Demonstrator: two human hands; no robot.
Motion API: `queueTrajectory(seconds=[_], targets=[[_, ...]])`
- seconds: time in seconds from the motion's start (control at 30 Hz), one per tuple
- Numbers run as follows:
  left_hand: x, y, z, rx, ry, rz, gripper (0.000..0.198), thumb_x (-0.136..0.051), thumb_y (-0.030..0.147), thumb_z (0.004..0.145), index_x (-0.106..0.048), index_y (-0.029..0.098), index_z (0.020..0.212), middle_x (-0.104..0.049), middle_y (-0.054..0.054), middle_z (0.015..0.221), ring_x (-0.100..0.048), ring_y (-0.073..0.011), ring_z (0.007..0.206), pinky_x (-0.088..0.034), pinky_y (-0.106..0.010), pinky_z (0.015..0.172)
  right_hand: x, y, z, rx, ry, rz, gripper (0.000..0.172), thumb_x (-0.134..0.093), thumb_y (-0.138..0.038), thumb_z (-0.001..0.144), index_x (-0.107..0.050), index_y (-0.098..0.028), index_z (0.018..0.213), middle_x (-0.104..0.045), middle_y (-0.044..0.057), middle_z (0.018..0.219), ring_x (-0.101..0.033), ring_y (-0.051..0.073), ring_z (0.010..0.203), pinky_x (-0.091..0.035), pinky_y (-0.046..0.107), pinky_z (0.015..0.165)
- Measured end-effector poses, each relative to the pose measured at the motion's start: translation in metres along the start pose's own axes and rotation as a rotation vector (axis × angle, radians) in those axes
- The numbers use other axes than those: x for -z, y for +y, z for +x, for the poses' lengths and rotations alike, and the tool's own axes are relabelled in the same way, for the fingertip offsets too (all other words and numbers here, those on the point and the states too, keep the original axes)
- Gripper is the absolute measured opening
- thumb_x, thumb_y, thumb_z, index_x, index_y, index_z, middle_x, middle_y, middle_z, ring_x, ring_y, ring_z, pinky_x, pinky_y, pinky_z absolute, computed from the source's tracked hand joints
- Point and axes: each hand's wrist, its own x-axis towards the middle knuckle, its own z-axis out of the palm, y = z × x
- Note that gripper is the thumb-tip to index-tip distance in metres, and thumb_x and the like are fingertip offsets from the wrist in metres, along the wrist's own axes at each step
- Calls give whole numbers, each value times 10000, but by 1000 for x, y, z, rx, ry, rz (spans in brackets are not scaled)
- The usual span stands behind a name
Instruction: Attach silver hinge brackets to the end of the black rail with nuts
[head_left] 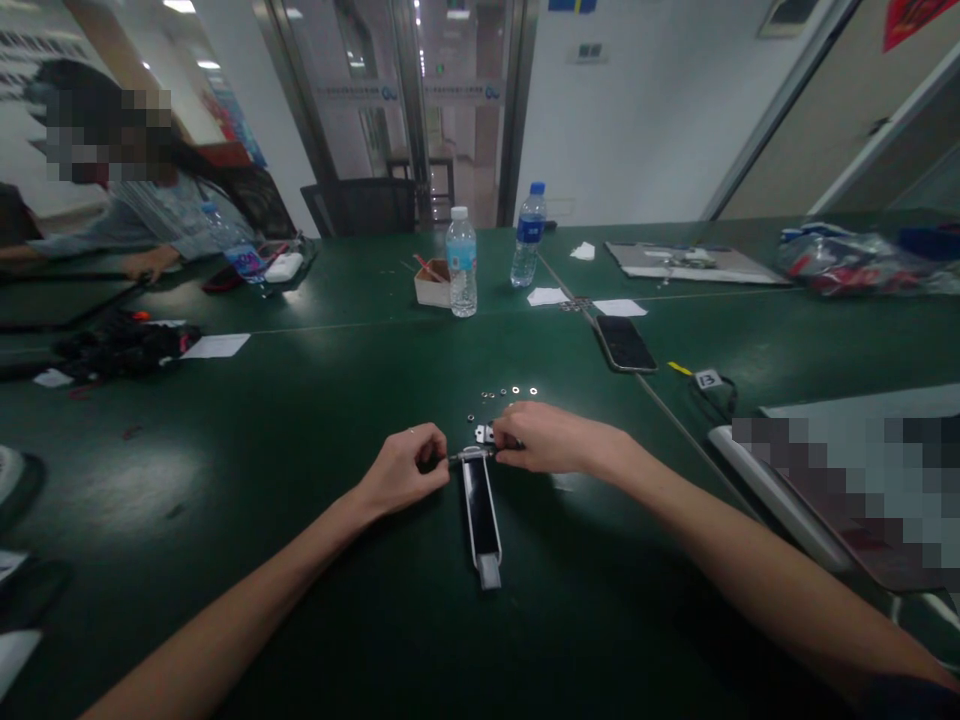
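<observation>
A long narrow device [481, 505] with a black face and a pale rim lies on the green table, its silver tab toward me. Across its far end runs a thin metal rod [474, 455]. My left hand [409, 468] pinches the rod's left end between thumb and forefinger. At the right end, my right hand [536, 438] has its fingers closed on the rod. Just beyond, a small silver bracket [484, 434] is partly covered by my right fingers. Several small washers and nuts [515, 390] lie behind my hands.
A phone [626, 343], papers [619, 307], two water bottles [463, 265] and a small box [433, 290] stand or lie farther back. A laptop [862, 490] is at the right, black cables [124, 345] at the left. Another person [142, 210] sits at the back left.
</observation>
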Motion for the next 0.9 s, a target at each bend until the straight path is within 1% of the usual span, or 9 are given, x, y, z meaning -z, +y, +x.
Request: queueTrajectory(seconds=[0.13,0.37,0.5,0.67,0.8,0.9], targets=[[1,1,0,-13,-14,-4,94,-555,226,790,-579,156,847,-549,6,756,-492,-124,642,-401,-236,573,-1,-2,2,24,-15,13,69,-606,-185,857,-665,-152,845,-633,58,857,-573,168,758,-431,291,616],[0,-2,-1,-62,-11,22,114,-548,220,803,-618,154,862,-548,4,745,-494,-129,642,-393,-242,580,-2,-4,3,38,1,9,85,-589,-120,849,-672,-139,848,-636,67,870,-575,170,785,-437,296,656],[-2,-5,0,-70,4,24,112,-565,205,795,-631,153,869,-528,21,698,-486,-119,617,-379,-233,572,-4,-2,4,34,-4,11,100,-578,-118,852,-674,-142,840,-632,63,857,-570,163,758,-421,290,639],[-3,-2,0,-90,31,-9,101,-597,201,803,-651,159,877,-531,36,675,-472,-101,584,-366,-215,557,-3,-4,5,33,-42,11,118,-560,-152,872,-674,-125,884,-626,79,902,-559,179,817,-419,300,679],[-1,2,0,-93,-13,-56,137,-601,211,839,-657,161,954,-583,24,724,-495,-102,602,-377,-209,554,-2,-3,5,21,-37,40,134,-556,-159,871,-675,-120,917,-616,78,910,-552,169,804,-416,293,669],[-1,1,-1,-57,-4,-73,165,-611,227,853,-639,161,1003,-621,12,783,-512,-107,621,-399,-211,563,-1,-2,4,42,-31,59,126,-560,-152,867,-674,-127,915,-619,64,889,-549,157,780,-410,286,660]])
